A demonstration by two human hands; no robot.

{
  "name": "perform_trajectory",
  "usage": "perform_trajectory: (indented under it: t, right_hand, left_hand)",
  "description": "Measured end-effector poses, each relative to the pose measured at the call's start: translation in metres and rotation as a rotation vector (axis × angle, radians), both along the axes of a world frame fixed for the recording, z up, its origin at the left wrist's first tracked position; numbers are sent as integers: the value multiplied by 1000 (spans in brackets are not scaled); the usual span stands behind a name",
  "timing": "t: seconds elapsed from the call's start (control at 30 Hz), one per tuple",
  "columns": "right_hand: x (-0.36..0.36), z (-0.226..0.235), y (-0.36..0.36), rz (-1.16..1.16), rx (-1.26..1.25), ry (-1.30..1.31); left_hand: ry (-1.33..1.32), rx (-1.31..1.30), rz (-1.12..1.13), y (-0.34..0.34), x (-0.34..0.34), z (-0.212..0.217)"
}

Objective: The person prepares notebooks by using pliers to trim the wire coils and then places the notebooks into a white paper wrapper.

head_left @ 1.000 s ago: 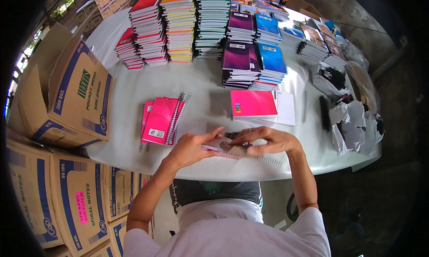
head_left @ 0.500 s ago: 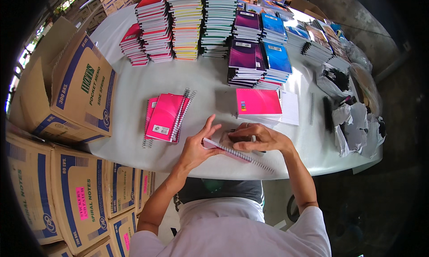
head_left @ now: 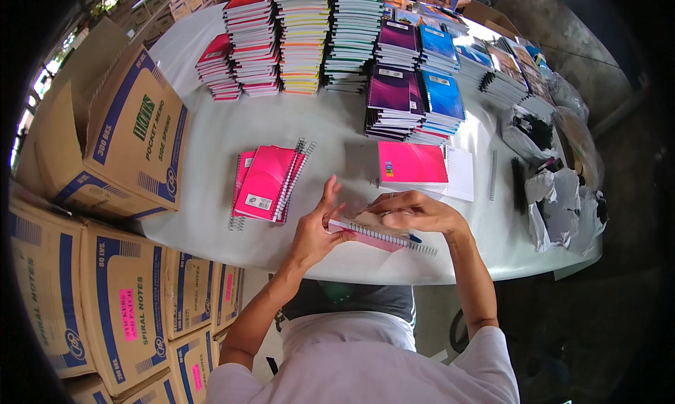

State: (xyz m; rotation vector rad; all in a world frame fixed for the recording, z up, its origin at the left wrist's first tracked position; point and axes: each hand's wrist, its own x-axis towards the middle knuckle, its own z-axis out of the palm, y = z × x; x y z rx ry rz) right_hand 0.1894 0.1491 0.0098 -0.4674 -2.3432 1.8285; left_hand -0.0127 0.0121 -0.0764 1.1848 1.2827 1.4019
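Observation:
My left hand [head_left: 315, 233] grips a small pink notebook [head_left: 378, 242] on edge, its spine upward, near the table's front edge. A metal spiral coil [head_left: 423, 249] runs along that spine and sticks out past its right end. My right hand [head_left: 420, 213] is at the spine with curled fingers, partly blurred; a short dark-blue piece [head_left: 415, 239] shows beneath it, and I cannot make out what it is. Left of my hands lie several pink spiral notebooks [head_left: 264, 183] with coils projecting. Beyond my right hand sits a stack of pink-covered notebooks [head_left: 413, 164].
Tall stacks of red, yellow [head_left: 304, 42] and green notebooks stand at the back, with purple and blue ones [head_left: 443, 95] to their right. An open carton [head_left: 133, 133] is at left. Loose coils [head_left: 494, 176] and torn white wrapping [head_left: 559, 204] lie at right. A person's arm shows far back.
My right hand has moved slightly right and up along the spine, and the dark-blue piece shows more clearly. My left hand still holds the notebook. The whole view has shifted a little.

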Motion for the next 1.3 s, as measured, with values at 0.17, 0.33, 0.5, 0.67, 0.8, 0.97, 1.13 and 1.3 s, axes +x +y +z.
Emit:
perform_trajectory:
  t: [0.17,0.33,0.5,0.67,0.8,0.97,1.13,1.3]
  right_hand:
    - [-12,2,0,85,169,-122]
    - [-20,-2,2,84,221,-21]
    - [-28,2,-8,75,214,50]
    - [-37,-3,-5,60,201,56]
    - [-31,2,-8,-19,473,14]
    - [46,46,-27,-334,511,-101]
    - [145,-1,-25,-716,530,-547]
    - [93,-60,-57,-764,1151,-295]
  left_hand:
    - [-60,-9,-28,1,-5,1]
    - [-75,40,-37,5,-7,-2]
    - [-52,-10,-29,3,-8,1]
    - [50,15,-30,5,-9,-10]
    - [-145,-109,-94,5,-8,-4]
    - [112,72,-327,2,-22,-3]
    - [-76,16,-152,-12,-27,17]
    - [729,217,137,-33,-16,27]
